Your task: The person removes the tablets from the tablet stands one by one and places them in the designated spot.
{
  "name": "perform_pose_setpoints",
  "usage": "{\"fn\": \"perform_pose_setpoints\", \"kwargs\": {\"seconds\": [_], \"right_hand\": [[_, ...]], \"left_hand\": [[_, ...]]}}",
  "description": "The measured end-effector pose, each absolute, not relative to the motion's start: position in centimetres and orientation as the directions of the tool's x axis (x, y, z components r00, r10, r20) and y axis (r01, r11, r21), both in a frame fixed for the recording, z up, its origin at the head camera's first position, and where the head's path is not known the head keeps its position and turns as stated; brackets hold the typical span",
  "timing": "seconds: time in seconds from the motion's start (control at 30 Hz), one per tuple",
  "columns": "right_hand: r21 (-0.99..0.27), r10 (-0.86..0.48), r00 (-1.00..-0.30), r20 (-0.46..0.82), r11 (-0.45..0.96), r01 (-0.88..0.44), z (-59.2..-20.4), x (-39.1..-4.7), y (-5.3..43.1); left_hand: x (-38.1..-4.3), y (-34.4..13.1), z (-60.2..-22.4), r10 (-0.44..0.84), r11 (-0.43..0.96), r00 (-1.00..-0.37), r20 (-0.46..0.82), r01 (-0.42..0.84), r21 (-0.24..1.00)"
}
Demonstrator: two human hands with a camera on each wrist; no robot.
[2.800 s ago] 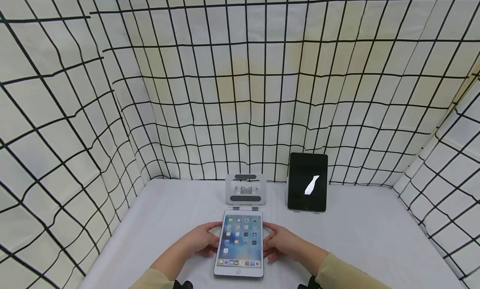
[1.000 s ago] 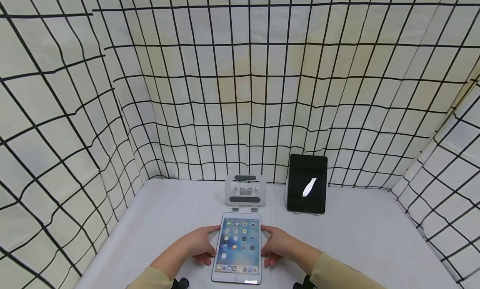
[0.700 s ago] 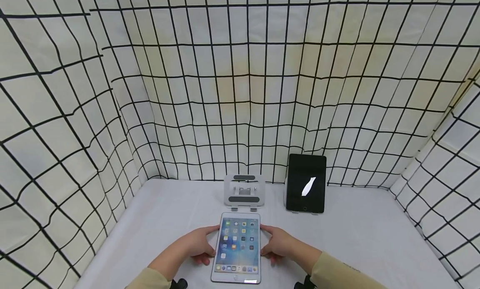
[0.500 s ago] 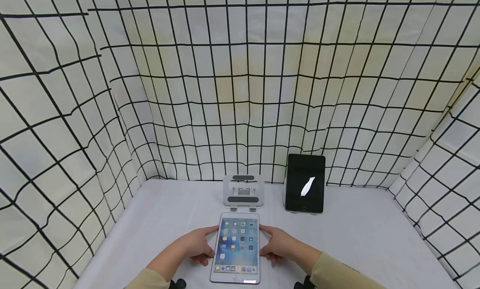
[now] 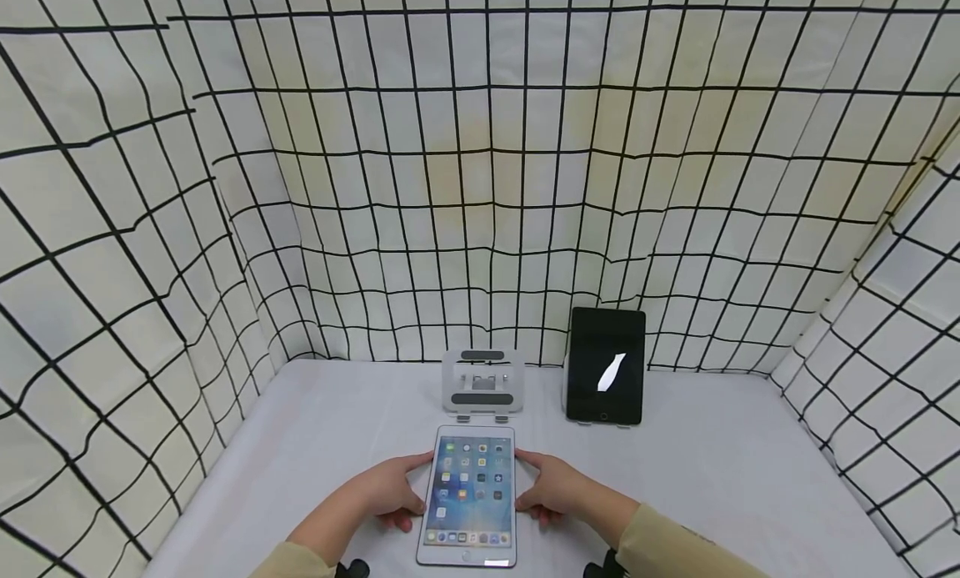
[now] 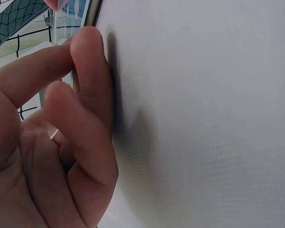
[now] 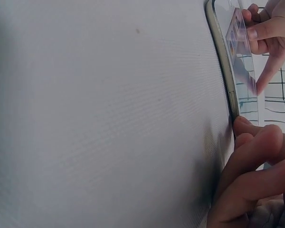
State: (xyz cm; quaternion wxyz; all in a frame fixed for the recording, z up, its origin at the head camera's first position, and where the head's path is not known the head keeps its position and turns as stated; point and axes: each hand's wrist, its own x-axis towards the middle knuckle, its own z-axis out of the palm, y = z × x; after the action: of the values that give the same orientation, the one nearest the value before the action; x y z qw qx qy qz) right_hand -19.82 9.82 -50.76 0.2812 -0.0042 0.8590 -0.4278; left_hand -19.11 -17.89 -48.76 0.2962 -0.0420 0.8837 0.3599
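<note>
A white tablet point(image 5: 468, 495) with a lit screen of app icons lies face up on the white cloth, close in front of a grey folding stand point(image 5: 483, 382). My left hand point(image 5: 386, 490) holds its left edge, index finger toward the upper part and thumb lower down. On the opposite edge my right hand point(image 5: 555, 488) has the same spread hold. In the left wrist view, bent fingers point(image 6: 88, 61) hover close over the cloth beside the tablet's edge point(image 6: 92, 12). The right wrist view shows a fingertip right at the tablet's side point(image 7: 221, 52).
A black tablet point(image 5: 606, 365) with a dark screen stands propped up at the back, right of the grey stand. White cloth point(image 5: 712, 478) covers the table. White walls with a black grid point(image 5: 487, 186) enclose the back and both sides.
Since 2.8 seconds ago both hands have spread their hold, thumbs lower along the tablet's edges. The white tablet sits slightly farther from the stand. The whole view has drifted a little.
</note>
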Motion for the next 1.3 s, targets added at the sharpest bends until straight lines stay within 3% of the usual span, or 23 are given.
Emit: {"fn": "perform_pose_setpoints", "kwargs": {"seconds": [0.47,0.73,1.3], "right_hand": [[-0.734,-0.247,-0.851,-0.463,0.645,0.212,-50.6,-19.6,9.8],[-0.723,-0.237,-0.865,-0.443,0.664,0.188,-50.7,-19.7,10.1],[-0.711,-0.232,-0.926,-0.298,0.701,0.053,-50.4,-20.0,12.2]], "left_hand": [[-19.2,-18.1,-48.8,0.148,0.759,-0.827,-0.542,-0.256,0.598],[-19.0,-18.4,-48.9,0.152,0.699,-0.835,-0.529,-0.288,0.655],[-19.2,-18.2,-49.1,0.145,0.625,-0.915,-0.375,-0.210,0.752]]}}
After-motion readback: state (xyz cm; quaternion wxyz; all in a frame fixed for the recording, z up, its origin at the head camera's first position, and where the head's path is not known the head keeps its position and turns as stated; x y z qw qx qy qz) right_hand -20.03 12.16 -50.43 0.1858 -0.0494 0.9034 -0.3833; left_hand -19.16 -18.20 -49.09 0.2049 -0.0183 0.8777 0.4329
